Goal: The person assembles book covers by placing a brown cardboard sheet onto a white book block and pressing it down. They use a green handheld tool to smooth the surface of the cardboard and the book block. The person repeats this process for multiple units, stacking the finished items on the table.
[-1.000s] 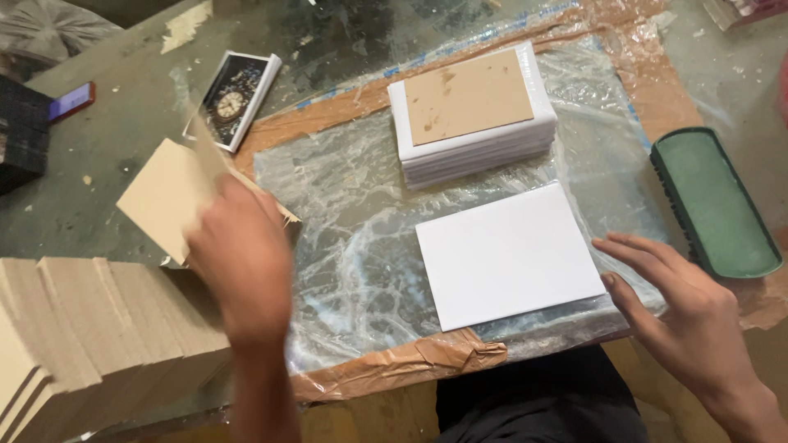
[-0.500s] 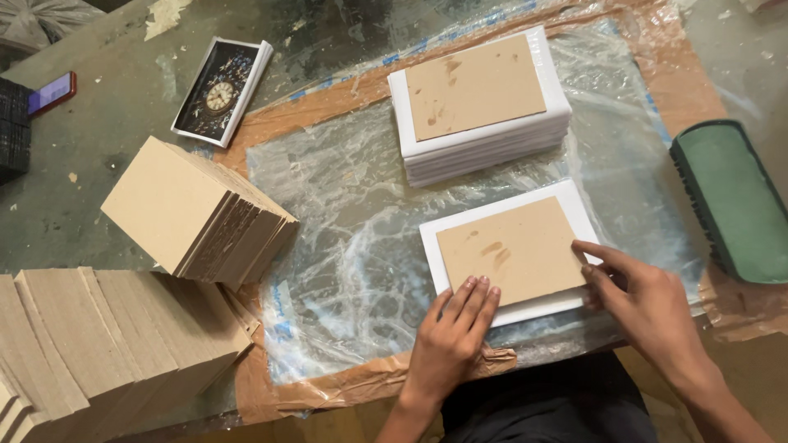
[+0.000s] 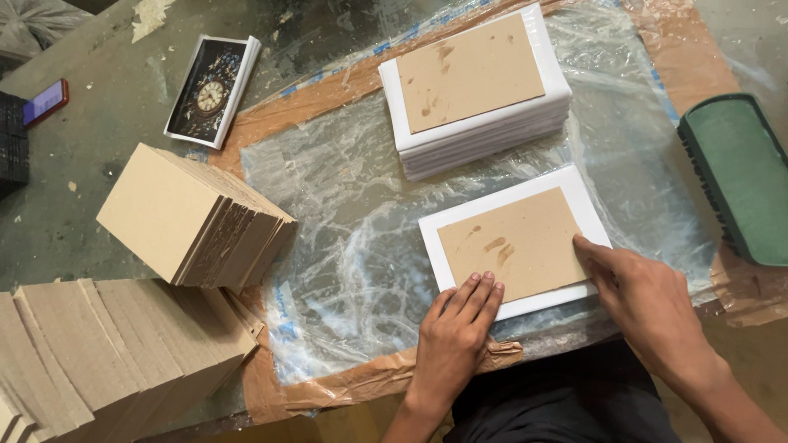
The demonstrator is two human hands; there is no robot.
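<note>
Two hands flat on one brown board [image 3: 513, 242], which lies on a white sheet [image 3: 515, 239] on the plastic-covered table [image 3: 345, 221]. Left hand [image 3: 453, 340]: fingers together, tips pressing the board's near-left edge, gripping nothing. Right hand [image 3: 648, 299]: open, fingertips on the right edge. To do it well, I'd keep the white margins even all round and press flat from the middle outward. Finished stack [image 3: 476, 90] sits beyond, well apart.
</note>
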